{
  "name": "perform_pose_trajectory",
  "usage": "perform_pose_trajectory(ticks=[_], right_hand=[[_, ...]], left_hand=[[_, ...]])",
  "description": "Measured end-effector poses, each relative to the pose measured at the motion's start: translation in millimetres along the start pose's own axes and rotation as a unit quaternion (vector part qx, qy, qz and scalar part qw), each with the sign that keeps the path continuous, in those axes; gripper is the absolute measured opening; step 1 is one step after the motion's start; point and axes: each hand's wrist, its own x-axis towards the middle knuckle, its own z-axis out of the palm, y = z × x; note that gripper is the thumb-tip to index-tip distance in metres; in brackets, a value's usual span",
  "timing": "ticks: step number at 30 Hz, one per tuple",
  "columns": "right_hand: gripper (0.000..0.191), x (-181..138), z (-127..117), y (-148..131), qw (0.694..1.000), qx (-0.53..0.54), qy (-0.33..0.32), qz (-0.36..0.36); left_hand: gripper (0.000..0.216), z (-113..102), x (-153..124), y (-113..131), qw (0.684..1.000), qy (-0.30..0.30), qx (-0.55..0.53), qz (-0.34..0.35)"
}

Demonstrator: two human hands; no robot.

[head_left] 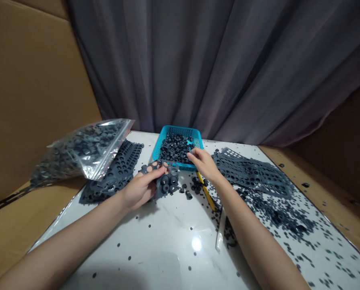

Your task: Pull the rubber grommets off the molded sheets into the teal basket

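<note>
My left hand [142,188] is closed on a piece of dark grey rubber sheet [169,182], thumb on top. Round parts with centre holes still sit in the sheet's right part, while several holes on its far side are open. My right hand [203,162] is at the front right corner of a blue plastic basket [156,150], fingers curled together in a pinch. Whatever lies between those fingertips is too small to make out. A heap of small black rubber parts [175,148] fills much of the basket.
A zip bag of dark pieces [83,147] leans over stacked rubber sheets [123,161] at left. Punched-out sheets [252,173] and scattered scraps [276,217] lie at right. A yellow tool [209,196] and a white strip [220,231] rest near my right forearm.
</note>
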Motion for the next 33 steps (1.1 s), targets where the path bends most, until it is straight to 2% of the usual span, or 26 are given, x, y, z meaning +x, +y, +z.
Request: perform_pose_trajectory(ticks=[3,6,14,19,22,27,33], right_hand=[[0.03,-1,3,16,0.98,-0.201,0.004,-0.013],[0.037,-3,5,18,0.965,-0.261,-0.009,-0.005],[0.044,-4,-3,-2,0.962,-0.271,-0.014,-0.032],[0.048,-5,1,10,0.961,-0.266,-0.068,0.007],[0.05,-4,0,14,0.966,-0.249,-0.068,-0.014],[0.048,-3,-5,6,0.974,-0.213,-0.05,-0.051],[0.045,-3,-3,8,0.973,-0.217,-0.067,-0.039]], left_hand=[[0.015,-2,2,-3,0.999,-0.033,0.036,0.024],[0.016,-4,4,-5,0.997,-0.035,0.06,0.035],[0.023,-7,6,-6,0.995,-0.003,0.086,0.045],[0.024,-6,5,-6,0.993,0.025,0.102,0.062],[0.023,-6,6,-6,0.99,0.027,0.117,0.066],[0.024,-5,6,-7,0.988,0.033,0.136,0.07],[0.025,-4,7,-8,0.983,0.035,0.156,0.091]])
